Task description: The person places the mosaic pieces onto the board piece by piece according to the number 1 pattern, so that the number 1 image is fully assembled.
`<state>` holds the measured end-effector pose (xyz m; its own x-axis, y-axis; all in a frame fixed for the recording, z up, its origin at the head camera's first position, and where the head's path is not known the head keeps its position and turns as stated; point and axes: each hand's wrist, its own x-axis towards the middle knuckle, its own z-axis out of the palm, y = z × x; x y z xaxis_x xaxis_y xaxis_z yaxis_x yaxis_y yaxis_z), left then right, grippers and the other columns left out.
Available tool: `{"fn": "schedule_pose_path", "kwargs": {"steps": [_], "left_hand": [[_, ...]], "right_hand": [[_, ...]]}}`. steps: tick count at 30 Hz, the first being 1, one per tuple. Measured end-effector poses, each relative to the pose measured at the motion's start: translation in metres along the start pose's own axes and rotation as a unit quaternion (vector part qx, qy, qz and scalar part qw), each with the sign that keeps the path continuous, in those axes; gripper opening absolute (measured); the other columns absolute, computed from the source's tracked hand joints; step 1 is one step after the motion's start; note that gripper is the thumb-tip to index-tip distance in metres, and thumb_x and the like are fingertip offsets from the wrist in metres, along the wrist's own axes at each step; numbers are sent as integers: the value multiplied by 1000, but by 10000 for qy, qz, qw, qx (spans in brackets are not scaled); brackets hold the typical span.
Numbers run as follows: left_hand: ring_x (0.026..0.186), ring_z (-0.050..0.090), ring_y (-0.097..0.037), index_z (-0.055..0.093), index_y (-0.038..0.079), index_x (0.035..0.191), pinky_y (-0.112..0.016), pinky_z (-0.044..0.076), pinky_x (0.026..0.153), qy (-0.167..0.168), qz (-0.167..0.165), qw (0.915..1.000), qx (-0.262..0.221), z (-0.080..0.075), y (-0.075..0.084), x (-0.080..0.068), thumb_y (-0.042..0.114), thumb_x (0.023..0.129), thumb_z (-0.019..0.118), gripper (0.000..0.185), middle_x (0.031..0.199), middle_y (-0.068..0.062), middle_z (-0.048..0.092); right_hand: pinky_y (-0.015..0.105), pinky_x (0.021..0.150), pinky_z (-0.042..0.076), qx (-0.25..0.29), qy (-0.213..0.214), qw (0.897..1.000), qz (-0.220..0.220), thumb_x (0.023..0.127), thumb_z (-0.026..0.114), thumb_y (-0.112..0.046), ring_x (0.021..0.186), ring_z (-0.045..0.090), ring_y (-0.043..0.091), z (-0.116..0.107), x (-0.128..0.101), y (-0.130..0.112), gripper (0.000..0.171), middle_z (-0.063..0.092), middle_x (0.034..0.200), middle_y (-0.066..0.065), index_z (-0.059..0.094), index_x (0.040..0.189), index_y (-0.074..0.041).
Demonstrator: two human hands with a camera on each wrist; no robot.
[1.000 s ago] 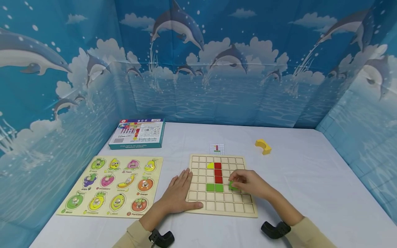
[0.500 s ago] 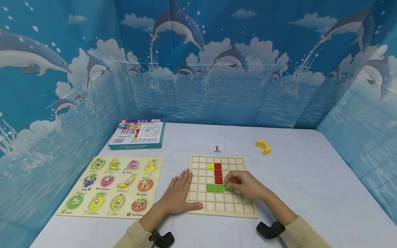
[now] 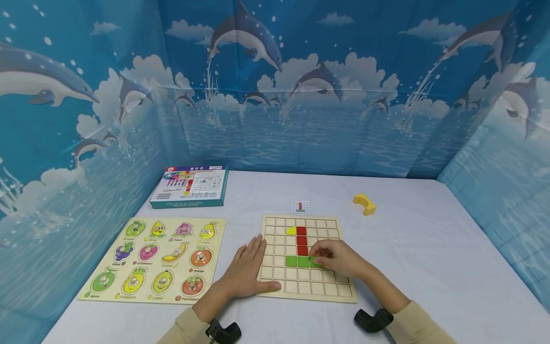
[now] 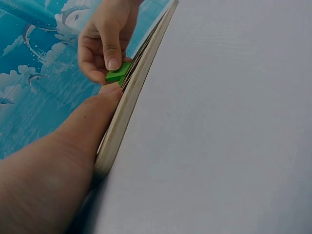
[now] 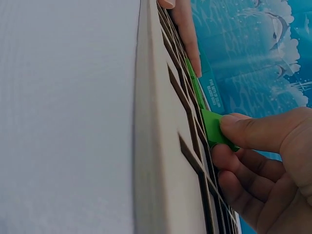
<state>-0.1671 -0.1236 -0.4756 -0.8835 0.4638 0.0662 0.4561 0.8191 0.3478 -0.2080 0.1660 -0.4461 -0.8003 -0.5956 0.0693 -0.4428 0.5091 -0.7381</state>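
My right hand (image 3: 337,257) pinches a green square block (image 5: 213,127) between thumb and fingers, at the cell right of two green blocks (image 3: 297,261) on the wooden grid board (image 3: 309,286). In the right wrist view the block stands proud of the grid, tilted. My left hand (image 3: 249,270) lies flat with spread fingers on the board's left edge, its thumb along the lower left corner. Three red blocks (image 3: 302,240) form a column above the green row. Beside the top red one sits a yellow piece (image 3: 291,231).
Behind the board lies a small pattern card (image 3: 300,207). A curved yellow block (image 3: 364,204) rests at the back right. On the left are a fruit puzzle board (image 3: 152,260) and a flat box (image 3: 190,187). A dolphin-print curtain (image 3: 275,119) surrounds the white table.
My right hand has moved left with the green block, bringing it beside the other two green blocks and lower into the grid. My left hand has stayed in place.
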Motion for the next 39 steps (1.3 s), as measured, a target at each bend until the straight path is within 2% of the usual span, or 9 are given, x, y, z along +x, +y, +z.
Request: {"fn": "schedule_pose_path", "kwargs": {"steps": [7,16,24,34,39], "left_hand": [[140,3,-23,10,2,148,-46,10,108,-11,-17,10000,38,1,0,-1,83,71,40,115,154,-12,6],[140,1,-22,8,3,148,-46,9,108,-23,-45,10000,44,1,-1,-1,83,71,40,115,154,-11,4],[140,5,-25,12,1,147,-48,12,107,24,18,10000,16,0,0,-1,80,72,44,114,153,-13,7],[140,3,-24,10,2,148,-47,10,108,-32,-45,10000,-49,-1,1,-2,81,72,42,115,154,-12,6],[140,2,-23,10,3,148,-46,10,108,-57,-59,10000,-38,0,1,-1,82,71,42,115,154,-11,4]], "right_hand": [[24,62,44,-68,91,9999,-25,85,67,-11,72,50,11,1,-2,2,13,60,87,-7,70,96,-18],[23,58,40,-220,148,9996,-6,85,68,-12,70,45,10,2,-2,2,14,57,85,-9,71,97,-18],[22,59,40,-300,204,9993,-28,85,68,-11,70,46,9,4,-4,1,14,57,86,-9,71,96,-18],[23,59,41,-246,248,9994,-72,84,68,-11,70,46,9,4,-5,3,14,57,86,-9,69,95,-19],[23,64,44,-251,298,9992,78,85,68,-14,74,50,10,0,-8,1,11,59,89,-9,69,95,-19]]}}
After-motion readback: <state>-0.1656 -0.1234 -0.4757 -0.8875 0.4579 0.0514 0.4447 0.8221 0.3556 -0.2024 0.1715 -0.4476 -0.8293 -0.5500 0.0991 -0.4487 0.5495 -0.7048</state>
